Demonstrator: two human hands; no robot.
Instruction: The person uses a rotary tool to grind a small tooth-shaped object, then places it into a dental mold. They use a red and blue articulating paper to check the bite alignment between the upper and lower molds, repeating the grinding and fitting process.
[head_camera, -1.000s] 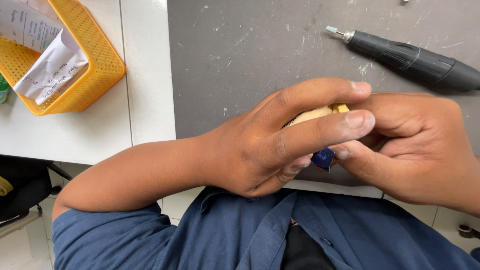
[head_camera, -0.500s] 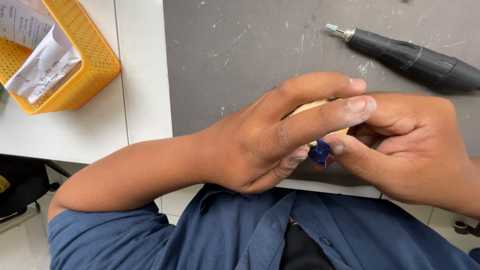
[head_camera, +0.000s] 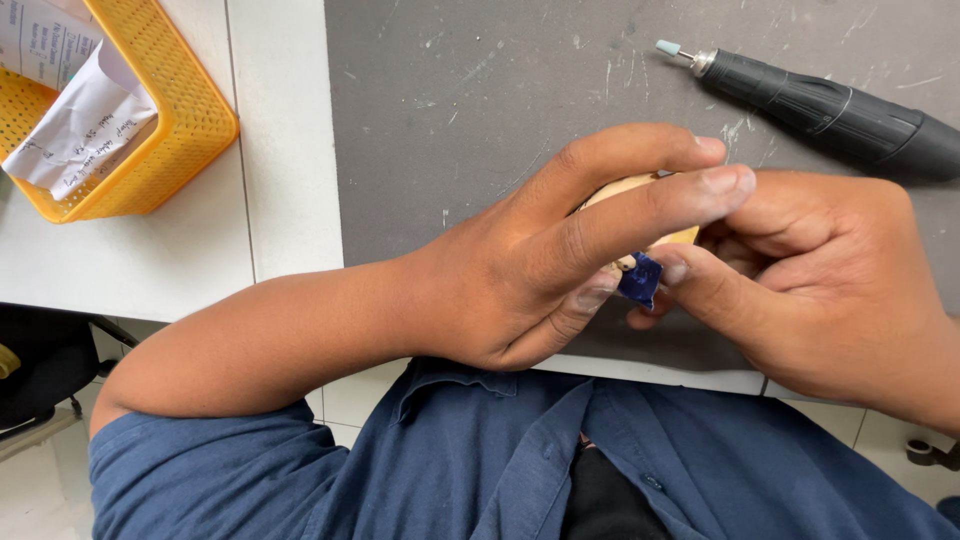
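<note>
wood piece (head_camera: 612, 192) is clamped by left hand (head_camera: 540, 260) – blue pad (head_camera: 638, 278) pinched by right hand (head_camera: 800, 270); small, stiff, probably light – best gripped at the sides.

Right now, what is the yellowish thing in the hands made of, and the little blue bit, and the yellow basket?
The pale piece looks like smooth, unpainted wood, judging by its tan, matt surface, though most of it is hidden. The blue scrap under the right hand's thumb looks like sandpaper or cloth; it is too small to tell. The yellow basket seems to be moulded plastic, with a regular open mesh.
</note>
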